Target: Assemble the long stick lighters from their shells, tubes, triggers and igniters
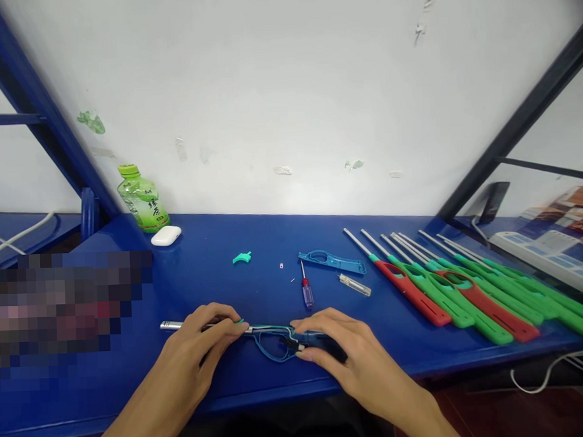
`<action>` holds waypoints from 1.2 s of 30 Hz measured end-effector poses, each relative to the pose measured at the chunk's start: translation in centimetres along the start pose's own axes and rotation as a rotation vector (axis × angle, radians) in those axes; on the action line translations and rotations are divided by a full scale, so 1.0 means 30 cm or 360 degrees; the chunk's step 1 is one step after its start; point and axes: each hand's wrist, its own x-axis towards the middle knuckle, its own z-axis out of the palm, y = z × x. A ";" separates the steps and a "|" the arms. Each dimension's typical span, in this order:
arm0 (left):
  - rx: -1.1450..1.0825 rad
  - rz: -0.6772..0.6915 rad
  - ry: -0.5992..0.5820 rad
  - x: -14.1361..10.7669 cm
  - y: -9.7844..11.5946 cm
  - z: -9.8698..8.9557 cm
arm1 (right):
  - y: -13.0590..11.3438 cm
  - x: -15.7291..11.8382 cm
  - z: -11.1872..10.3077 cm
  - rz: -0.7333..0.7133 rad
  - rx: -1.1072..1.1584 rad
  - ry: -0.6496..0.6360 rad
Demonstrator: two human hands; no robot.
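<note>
A blue lighter shell half point(272, 354) lies near the table's front edge, with a black part and a wire in it. My left hand point(212, 339) is closed round the base of its silver tube point(171, 325). The fingers of my right hand point(341, 344) grip the handle end of the same shell, by the black part. Beyond my hands lie a second blue shell half point(334, 261), a purple and red screwdriver point(307, 293), a clear fuel tank point(354, 285), a teal trigger point(242, 257) and a small white piece point(281, 266).
Several red and green long lighters point(466, 295) cover the right side of the blue table point(202, 260). At the back left stand a green tea bottle point(143, 201) and a white case point(166, 235). A power strip point(551, 254) is at the far right.
</note>
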 end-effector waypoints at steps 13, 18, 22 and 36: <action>0.0043 0.0099 -0.0084 -0.004 -0.009 0.002 | -0.012 0.005 -0.010 -0.0022 -0.0020 -0.0035; 0.0114 0.0172 -0.0027 -0.017 -0.010 0.009 | -0.014 0.001 -0.013 -0.0048 -0.0034 -0.0041; 0.0140 0.0189 0.0002 -0.031 -0.009 0.015 | -0.009 0.000 -0.013 -0.0067 -0.0059 -0.0037; 0.0103 0.0050 -0.0302 -0.027 0.021 -0.052 | 0.006 -0.005 -0.007 -0.0123 -0.0110 -0.0029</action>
